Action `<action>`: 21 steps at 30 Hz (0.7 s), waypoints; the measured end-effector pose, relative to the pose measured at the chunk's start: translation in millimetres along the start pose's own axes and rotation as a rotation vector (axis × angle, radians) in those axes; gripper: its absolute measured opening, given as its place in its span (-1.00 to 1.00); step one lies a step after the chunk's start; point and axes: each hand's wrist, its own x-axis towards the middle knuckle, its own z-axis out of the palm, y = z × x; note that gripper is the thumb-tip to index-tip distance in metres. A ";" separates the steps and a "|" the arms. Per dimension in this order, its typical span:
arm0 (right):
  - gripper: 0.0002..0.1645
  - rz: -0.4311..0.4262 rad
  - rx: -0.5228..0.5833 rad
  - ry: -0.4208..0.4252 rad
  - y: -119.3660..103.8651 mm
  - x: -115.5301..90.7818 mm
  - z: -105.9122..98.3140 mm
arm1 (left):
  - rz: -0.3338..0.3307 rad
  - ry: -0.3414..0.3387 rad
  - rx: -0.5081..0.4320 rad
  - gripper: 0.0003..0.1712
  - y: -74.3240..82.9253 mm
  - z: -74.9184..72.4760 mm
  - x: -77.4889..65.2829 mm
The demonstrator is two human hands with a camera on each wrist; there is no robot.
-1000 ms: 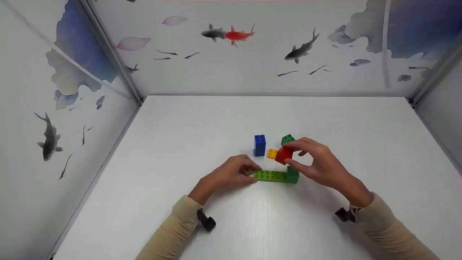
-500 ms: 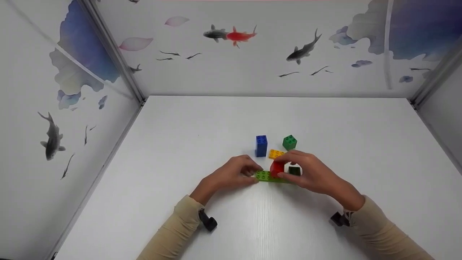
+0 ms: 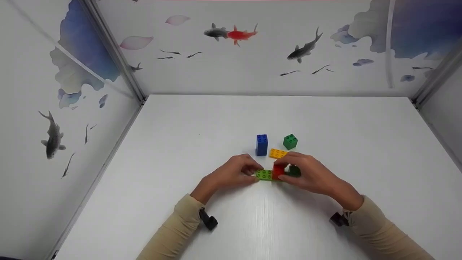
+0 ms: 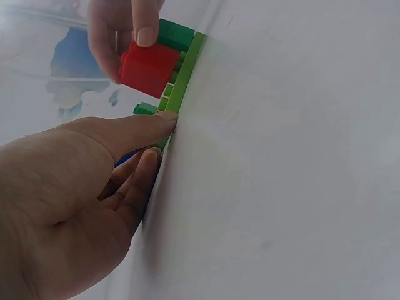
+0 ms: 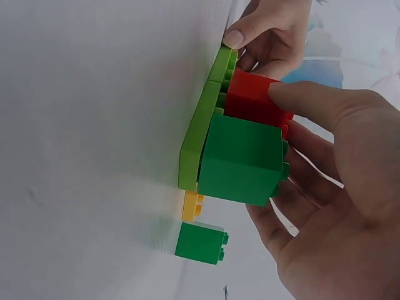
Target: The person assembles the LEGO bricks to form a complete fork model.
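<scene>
My left hand pinches the left end of a long light green building plate lying on the white table. Thumb and fingers of my right hand grip a red building brick over the plate's middle. Some plate studs show beneath the red brick in the left wrist view, so it sits close over them. A green brick stands on the plate's right end, right beside the red one. A seam crosses the side of the plate in the right wrist view.
Behind the plate lie a yellow plate, a tall blue brick or stack and another green brick. White walls with painted fish enclose the table at the back and sides.
My right hand has brought the red brick left and down from beside the yellow plate onto the light green plate and turned it more upright. My left hand keeps its place.
</scene>
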 end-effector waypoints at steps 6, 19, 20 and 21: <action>-0.53 0.035 0.015 -0.010 0.0 0.6 -0.6 | -0.027 -0.006 -0.031 -0.63 0.1 -0.3 0.3; -0.52 0.049 -0.009 -0.006 -5.6 0.2 -1.2 | -0.043 -0.010 -0.038 -0.62 1.0 -1.1 0.0; -0.51 0.054 -0.014 -0.006 -6.2 -0.4 -0.4 | -0.043 -0.011 -0.041 -0.62 0.8 -0.7 -0.8; -0.51 0.058 -0.021 -0.007 -7.0 -1.0 0.5 | -0.043 -0.011 -0.041 -0.62 0.6 -0.2 -1.3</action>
